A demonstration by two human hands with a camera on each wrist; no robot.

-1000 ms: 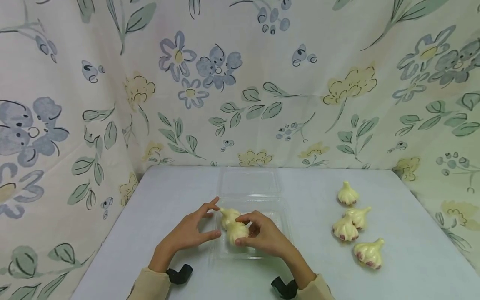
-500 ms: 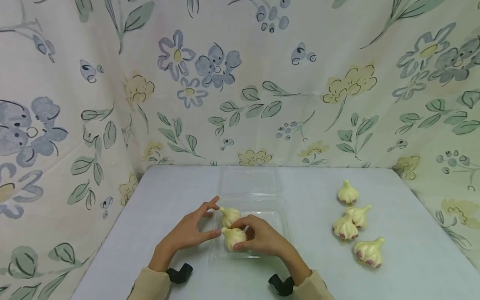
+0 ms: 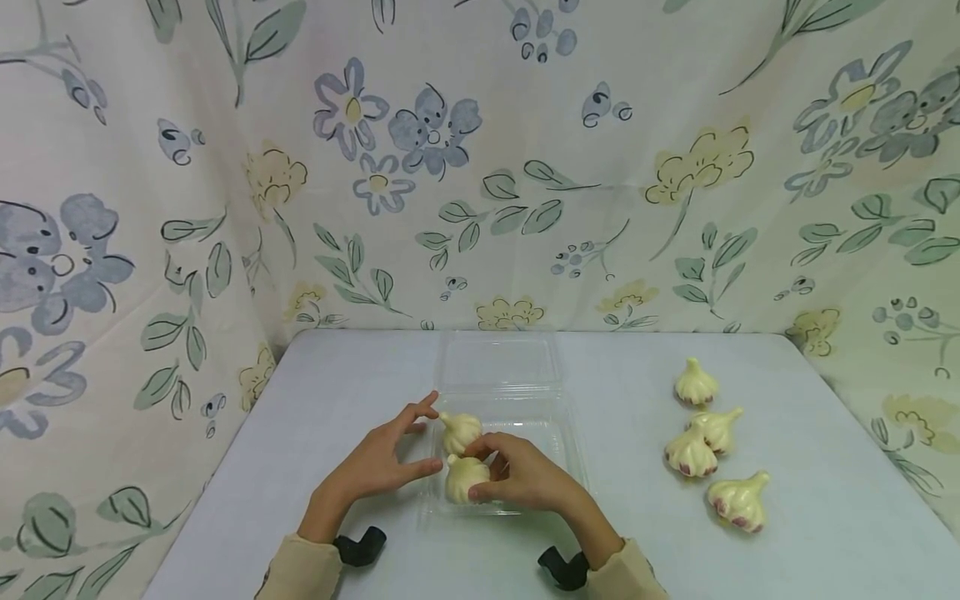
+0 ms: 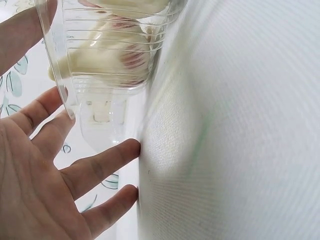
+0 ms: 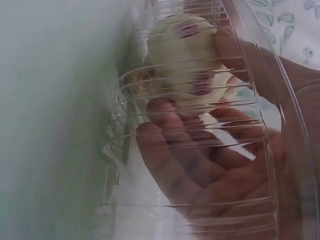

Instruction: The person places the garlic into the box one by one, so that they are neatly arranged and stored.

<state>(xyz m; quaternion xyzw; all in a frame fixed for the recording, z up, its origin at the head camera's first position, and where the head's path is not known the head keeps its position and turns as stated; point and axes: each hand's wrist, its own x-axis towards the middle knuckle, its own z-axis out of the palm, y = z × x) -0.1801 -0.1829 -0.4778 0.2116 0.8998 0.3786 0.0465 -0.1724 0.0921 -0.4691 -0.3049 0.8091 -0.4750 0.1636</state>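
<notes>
- The garlic bulb sits in the clear box's near left corner, pinched by my right hand; letting go softly should stop it rolling.
- A second bulb sits farther back inside.
- My left hand, fingers spread, flanks the box's left rim.
- Four bulbs lie right of it.

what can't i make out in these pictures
Head view: right side of the near garlic bulb, hidden by the right hand.
Head view: base of the far garlic bulb, hidden by the near garlic bulb and right hand.
Left wrist view: part of the near garlic bulb, cut off by the top edge.
Right wrist view: its fine detail, blurred behind the clear container.
</notes>
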